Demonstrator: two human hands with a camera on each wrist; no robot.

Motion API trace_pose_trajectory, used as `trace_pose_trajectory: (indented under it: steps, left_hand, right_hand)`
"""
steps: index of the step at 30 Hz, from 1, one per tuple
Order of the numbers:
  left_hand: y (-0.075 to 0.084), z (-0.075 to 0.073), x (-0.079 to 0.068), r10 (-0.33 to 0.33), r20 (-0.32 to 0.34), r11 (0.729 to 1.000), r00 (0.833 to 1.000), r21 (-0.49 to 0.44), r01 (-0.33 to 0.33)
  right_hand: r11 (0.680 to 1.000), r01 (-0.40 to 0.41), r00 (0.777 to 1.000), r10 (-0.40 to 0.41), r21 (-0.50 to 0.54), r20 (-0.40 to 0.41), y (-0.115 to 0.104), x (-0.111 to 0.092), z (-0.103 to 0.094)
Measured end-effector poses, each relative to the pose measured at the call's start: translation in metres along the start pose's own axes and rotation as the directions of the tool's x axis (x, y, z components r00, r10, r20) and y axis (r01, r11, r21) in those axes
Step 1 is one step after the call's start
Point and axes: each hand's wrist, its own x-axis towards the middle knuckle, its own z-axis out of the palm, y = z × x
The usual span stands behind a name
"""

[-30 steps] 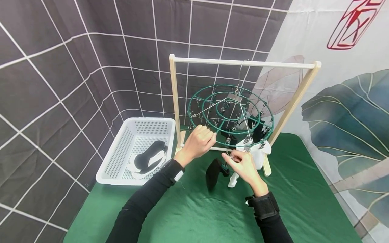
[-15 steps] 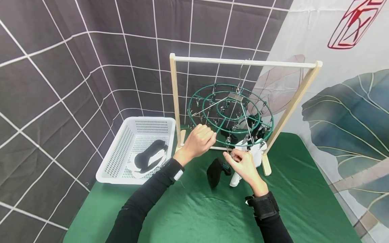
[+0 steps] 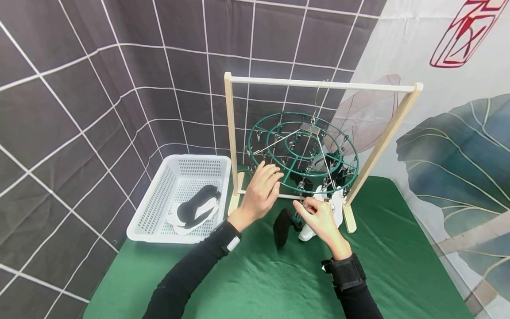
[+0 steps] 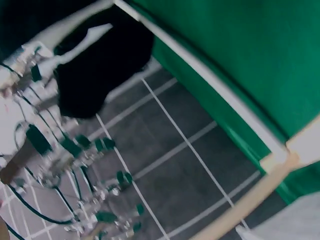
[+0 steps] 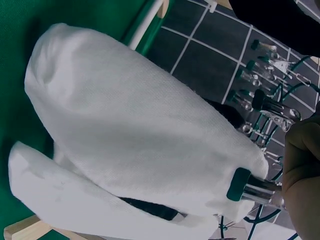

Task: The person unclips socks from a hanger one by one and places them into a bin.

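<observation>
Got a white basket (image 3: 203, 166) on the green table (image 3: 255, 283), well left of the left hand (image 3: 260, 190), with dark and white socks (image 3: 195, 204) piled inside. Next over, got that hand itself, fingers relaxed and a bit spread, nothing gripped, up by the near edge of the green hanger (image 3: 311, 129). Can't tell about actual contact there. Just past both hands, see the hanger hooked on a wooden rack (image 3: 279, 81), with small clips all round. Left of and below the right hand (image 3: 320, 219), spot a black sock (image 3: 282, 228) dangling from a clip (image 3: 296, 217). Looks pinched at that clip by thumb and fingers of the right hand, right under the hanger's front edge. Just beyond that hand, see white socks (image 3: 337, 208) hanging too, plus black socks (image 4: 102, 70) farther back, partly hidden.
</observation>
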Motion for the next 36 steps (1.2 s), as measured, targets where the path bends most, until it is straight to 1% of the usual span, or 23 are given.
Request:
trace_pose_trajectory:
  steps: [1, 3, 5, 6, 7, 8, 9, 10, 11, 12, 13, 14, 16, 17, 19, 21, 22, 23, 24, 26, 27, 31, 36]
  left_hand:
    - [0.006, 0.001, -0.003, 0.012, -0.045, 1.000, 0.999, 0.003, -0.011]
    - [0.018, 0.002, -0.011, 0.070, -0.110, 0.998, 0.992, 0.008, -0.070]
    - [0.031, 0.003, -0.021, 0.109, -0.118, 0.994, 0.987, -0.016, -0.112]
    - [0.037, 0.004, -0.027, 0.099, -0.092, 0.994, 0.991, -0.041, -0.103]
    - [0.043, 0.005, -0.034, 0.062, -0.041, 0.995, 0.997, -0.076, -0.065]
    - [0.049, 0.006, -0.040, 0.002, 0.022, 0.993, 1.000, -0.121, 0.001]
    - [0.055, 0.007, -0.046, -0.079, 0.092, 0.982, 0.993, -0.162, 0.093]
    - [0.059, 0.008, -0.051, -0.174, 0.159, 0.961, 0.972, -0.187, 0.202]
    - [0.063, 0.009, -0.056, -0.264, 0.221, 0.930, 0.939, -0.200, 0.309]
    - [0.066, 0.011, -0.060, -0.346, 0.278, 0.889, 0.896, -0.209, 0.408]
    - [0.069, 0.012, -0.063, -0.415, 0.326, 0.840, 0.849, -0.222, 0.495]
    - [0.070, 0.014, -0.066, -0.473, 0.367, 0.784, 0.801, -0.240, 0.573]
    - [0.070, 0.017, -0.070, -0.560, 0.431, 0.663, 0.707, -0.278, 0.695]
    - [0.070, 0.019, -0.072, -0.592, 0.463, 0.596, 0.660, -0.300, 0.745]
    - [0.067, 0.021, -0.076, -0.634, 0.516, 0.475, 0.576, -0.329, 0.816]
    - [0.063, 0.023, -0.080, -0.647, 0.560, 0.377, 0.518, -0.355, 0.855]
    - [0.061, 0.023, -0.082, -0.646, 0.581, 0.337, 0.495, -0.365, 0.868]
    - [0.060, 0.023, -0.084, -0.642, 0.595, 0.315, 0.485, -0.372, 0.873]
    - [0.059, 0.023, -0.085, -0.635, 0.605, 0.307, 0.480, -0.373, 0.876]
    - [0.057, 0.021, -0.087, -0.613, 0.629, 0.295, 0.478, -0.378, 0.877]
    - [0.057, 0.021, -0.088, -0.605, 0.638, 0.296, 0.476, -0.375, 0.878]
    - [0.057, 0.016, -0.087, -0.570, 0.662, 0.315, 0.486, -0.371, 0.874]
    - [0.059, 0.015, -0.085, -0.557, 0.655, 0.362, 0.510, -0.361, 0.859]
  right_hand:
    - [1.000, 0.006, 1.000, -0.006, -0.001, -0.001, 0.000, 0.000, 0.001]
    - [1.000, 0.024, 1.000, -0.024, -0.015, -0.009, 0.001, 0.001, 0.002]
    - [0.999, 0.039, 0.999, -0.039, -0.016, -0.014, 0.001, 0.001, 0.003]
    - [0.999, 0.041, 0.999, -0.042, -0.013, -0.016, 0.002, 0.002, 0.004]
    - [0.999, 0.042, 0.999, -0.042, -0.011, -0.017, 0.002, 0.001, 0.004]
    - [0.999, 0.037, 0.999, -0.037, -0.008, -0.016, 0.002, 0.001, 0.004]
    - [1.000, 0.031, 0.999, -0.031, -0.003, -0.014, 0.002, 0.000, 0.004]
    - [1.000, 0.025, 1.000, -0.025, 0.003, -0.012, 0.001, 0.000, 0.004]
    - [1.000, 0.017, 1.000, -0.016, 0.007, -0.011, 0.001, 0.000, 0.003]
    - [1.000, 0.010, 1.000, -0.010, 0.008, -0.012, 0.001, -0.001, 0.003]
    - [1.000, 0.005, 1.000, -0.005, 0.007, -0.013, 0.001, -0.001, 0.003]
    - [1.000, 0.000, 1.000, 0.000, 0.003, -0.015, 0.001, -0.001, 0.003]
    - [1.000, -0.004, 1.000, 0.004, -0.004, -0.020, 0.000, 0.000, 0.003]
    - [1.000, -0.005, 1.000, 0.005, -0.005, -0.023, 0.001, 0.000, 0.003]
    - [1.000, -0.004, 1.000, 0.004, -0.008, -0.024, 0.000, 0.000, 0.003]
    - [1.000, -0.003, 1.000, 0.002, -0.009, -0.025, 0.000, -0.001, 0.004]
    - [1.000, -0.003, 1.000, 0.003, -0.008, -0.024, 0.000, -0.001, 0.004]
    - [1.000, -0.001, 1.000, 0.001, -0.009, -0.026, 0.001, -0.001, 0.004]
    - [1.000, -0.004, 1.000, 0.004, -0.009, -0.027, 0.001, -0.002, 0.004]
    - [1.000, -0.005, 0.999, 0.005, -0.012, -0.034, 0.001, -0.002, 0.004]
    - [1.000, -0.005, 0.999, 0.004, -0.011, -0.039, 0.002, -0.002, 0.004]
    - [1.000, 0.009, 0.998, -0.009, -0.012, -0.059, 0.003, -0.001, 0.004]
    - [0.999, 0.028, 0.997, -0.030, -0.029, -0.067, 0.005, -0.001, 0.005]
